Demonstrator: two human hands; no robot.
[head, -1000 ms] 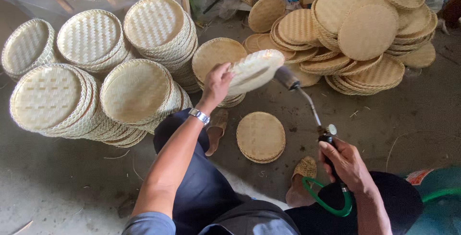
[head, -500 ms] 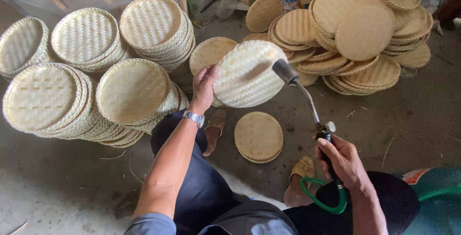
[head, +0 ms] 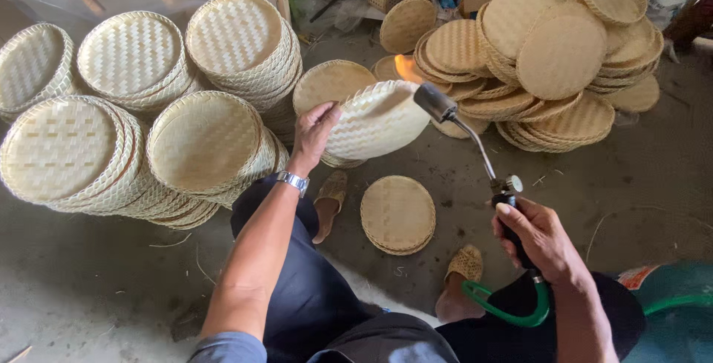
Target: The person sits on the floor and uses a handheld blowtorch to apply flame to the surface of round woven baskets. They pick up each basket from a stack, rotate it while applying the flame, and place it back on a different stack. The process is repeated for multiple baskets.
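Head view: left hand (head: 312,131) pinches a round woven bamboo tray (head: 375,119) by its near rim, fingers (head: 324,116) curled over the edge and thumb behind, holding it tilted in the air above the concrete floor (head: 96,289). Right hand (head: 541,240) is closed around the grip of a gas torch (head: 475,151), whose nozzle sits at the tray's upper edge with a small flame (head: 407,67) showing. The tray looks light, thin and fairly stiff, likely scorchable; the bound rim seems the safest hold. Stacks of trays (head: 134,125) stand alongside.
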